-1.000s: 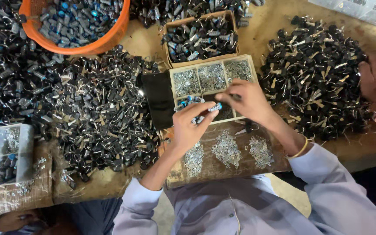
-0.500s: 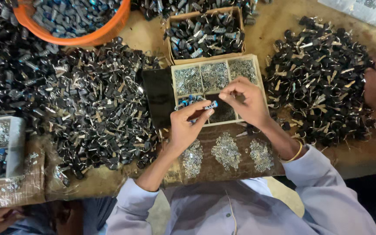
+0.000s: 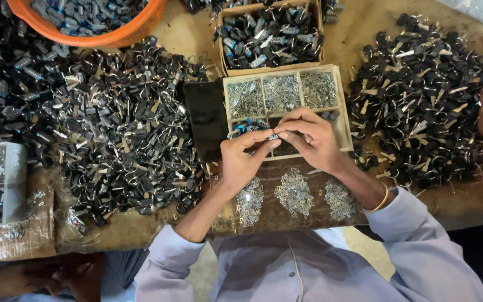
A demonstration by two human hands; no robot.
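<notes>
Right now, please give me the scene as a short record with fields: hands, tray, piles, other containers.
left hand: pinches a small part at the fingertips
right hand: fingertips meet the same small part
tray: wooden, divided; silver bits in the three top cells
piles: dark parts left, more right; three silver heaps near the body
other containers: orange tub, cardboard box

Only one view is provided, taken from a camera worn on the head. The scene is looked down on almost vertically, from above the person's own chest, which is seen along the lower edge of the frame. The far side of the table [image 3: 465, 207] is placed at the top. The view is taken from fairly near: the wooden compartment tray [image 3: 339, 106] is centred, and the orange tub [image 3: 135, 31] is cut off at the upper left. No second view is supplied, so no overlap is shown.
</notes>
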